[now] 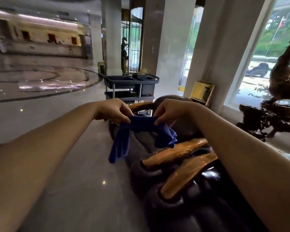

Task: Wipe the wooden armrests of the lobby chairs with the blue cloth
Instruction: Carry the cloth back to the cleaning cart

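Observation:
The blue cloth (pixel 141 125) hangs stretched in the air between both hands, its ends drooping on each side. My left hand (pixel 114 111) pinches its left end and my right hand (pixel 170 111) pinches its right end. Below the cloth stand dark leather lobby chairs (pixel 197 203) in a row. Two glossy wooden armrests lie side by side beneath my right forearm, the farther armrest (pixel 176 154) and the nearer armrest (pixel 187 174). A third curved wooden armrest (pixel 141 106) shows behind my hands. The cloth touches no armrest.
A dark cleaning cart (pixel 131 86) stands on the polished marble floor (pixel 60 164) just beyond the chairs. A dark root-carving sculpture (pixel 273 114) sits at right by the windows. White pillars (pixel 206 47) and a yellow stand (pixel 202 92) are behind.

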The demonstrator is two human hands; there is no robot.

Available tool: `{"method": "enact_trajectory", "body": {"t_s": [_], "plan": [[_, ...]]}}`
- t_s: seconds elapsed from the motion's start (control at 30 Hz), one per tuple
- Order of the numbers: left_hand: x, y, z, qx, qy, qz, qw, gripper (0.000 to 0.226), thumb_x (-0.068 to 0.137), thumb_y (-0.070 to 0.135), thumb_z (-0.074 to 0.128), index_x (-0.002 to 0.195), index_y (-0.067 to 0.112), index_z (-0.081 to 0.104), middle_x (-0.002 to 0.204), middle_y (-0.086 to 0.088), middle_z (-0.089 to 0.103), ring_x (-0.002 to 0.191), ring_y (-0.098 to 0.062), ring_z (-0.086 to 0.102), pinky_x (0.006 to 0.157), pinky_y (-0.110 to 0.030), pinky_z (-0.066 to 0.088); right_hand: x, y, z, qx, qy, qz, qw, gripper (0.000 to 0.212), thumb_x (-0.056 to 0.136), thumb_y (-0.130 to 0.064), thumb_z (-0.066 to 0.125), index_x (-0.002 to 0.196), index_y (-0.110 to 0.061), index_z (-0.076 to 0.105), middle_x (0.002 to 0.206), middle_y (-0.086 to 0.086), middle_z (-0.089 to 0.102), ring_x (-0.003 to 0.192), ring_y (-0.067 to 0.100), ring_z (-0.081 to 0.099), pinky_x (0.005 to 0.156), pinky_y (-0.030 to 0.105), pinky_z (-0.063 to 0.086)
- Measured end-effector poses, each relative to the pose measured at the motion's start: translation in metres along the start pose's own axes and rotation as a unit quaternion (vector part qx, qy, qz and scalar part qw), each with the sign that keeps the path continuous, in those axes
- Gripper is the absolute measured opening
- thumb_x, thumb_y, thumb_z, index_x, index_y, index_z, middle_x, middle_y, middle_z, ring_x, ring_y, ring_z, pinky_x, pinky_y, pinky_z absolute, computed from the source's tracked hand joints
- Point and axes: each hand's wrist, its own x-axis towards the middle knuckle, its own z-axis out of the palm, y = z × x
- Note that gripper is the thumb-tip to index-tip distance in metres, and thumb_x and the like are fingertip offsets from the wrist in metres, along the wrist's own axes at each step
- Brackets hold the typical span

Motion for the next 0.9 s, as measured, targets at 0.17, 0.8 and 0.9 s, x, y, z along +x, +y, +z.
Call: {"method": "enact_trajectory", "body": {"t_s": [0.17,0.8,0.9], "plan": [[0.050,-0.065,-0.055,0.014,0.028,-0.043,0.999,0.025,0.082,0.008,0.062,0.105,0.016,0.067,0.106,-0.008,0.069,0.099,-0.019,0.065,0.087,-0.034,0.056,0.125,0.003,-0.014,-0.023,-0.025,-0.025,0.999,0.010,0.076,-0.012,0.072,0.077,-0.022,0.070,0.065,-0.007,0.067,0.057,0.003,0.065,0.061,0.027,0.060],[0.235,-0.343,-0.356,-0.004,0.102,-0.096,0.990,0.022,0.082,0.003,0.061,0.102,0.013,0.066,0.095,-0.002,0.069,0.088,-0.011,0.065,0.076,-0.026,0.055,0.619,-0.061,-0.073,-0.038,-0.076,-0.104,0.991,0.016,0.077,-0.015,0.072,0.072,-0.030,0.068,0.075,-0.005,0.068,0.064,0.007,0.067,0.054,0.020,0.055],[0.268,-0.381,-0.420,0.000,0.095,-0.096,0.991,0.023,0.083,0.003,0.060,0.103,0.011,0.065,0.093,0.000,0.068,0.087,-0.010,0.065,0.074,-0.024,0.054,0.691,-0.078,-0.090,-0.020,-0.068,-0.097,0.993,0.016,0.077,-0.015,0.072,0.073,-0.030,0.068,0.077,-0.004,0.068,0.071,0.013,0.067,0.056,0.022,0.057]]}}
